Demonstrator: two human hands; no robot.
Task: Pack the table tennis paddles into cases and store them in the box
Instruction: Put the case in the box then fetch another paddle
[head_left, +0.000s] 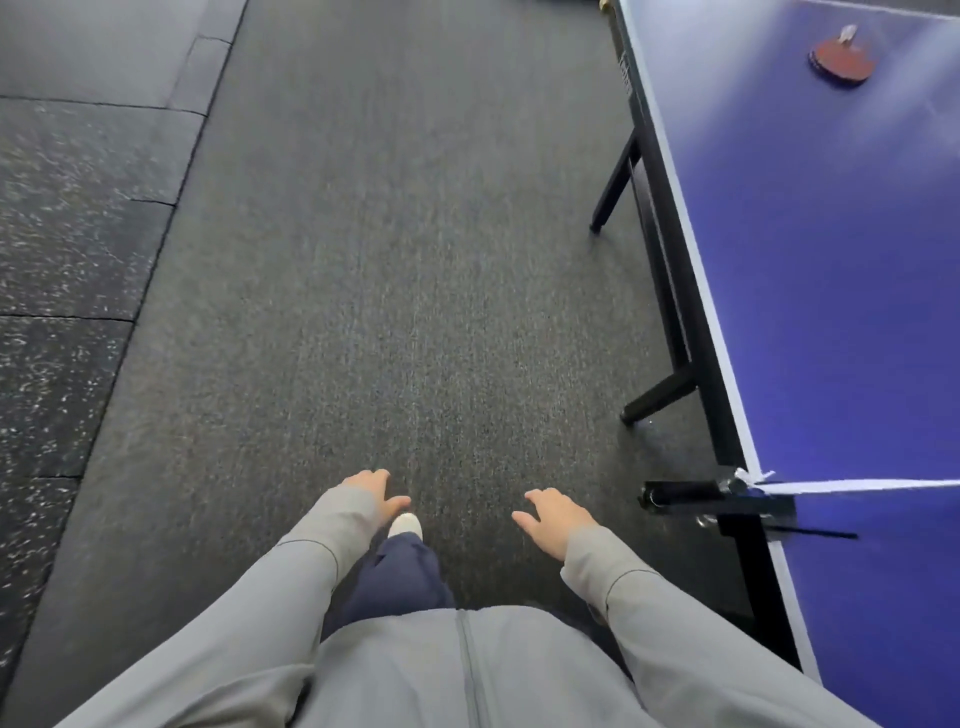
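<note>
Grey sleeves end in a left hand (375, 493) and a right hand (555, 521), both empty with fingers loosely spread, swinging free as suits someone walking over the dark carpet (389, 260). Beyond the net post (691, 493), a red paddle (840, 61) lies flat on the blue table (831, 312), well out of reach; no case or box shows.

No text, label, brand or number can be read on anything here.

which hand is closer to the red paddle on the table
Right. The right hand hangs open beside the table, on the paddle's side but far short of it. The left hand is further away, across the body.
</note>
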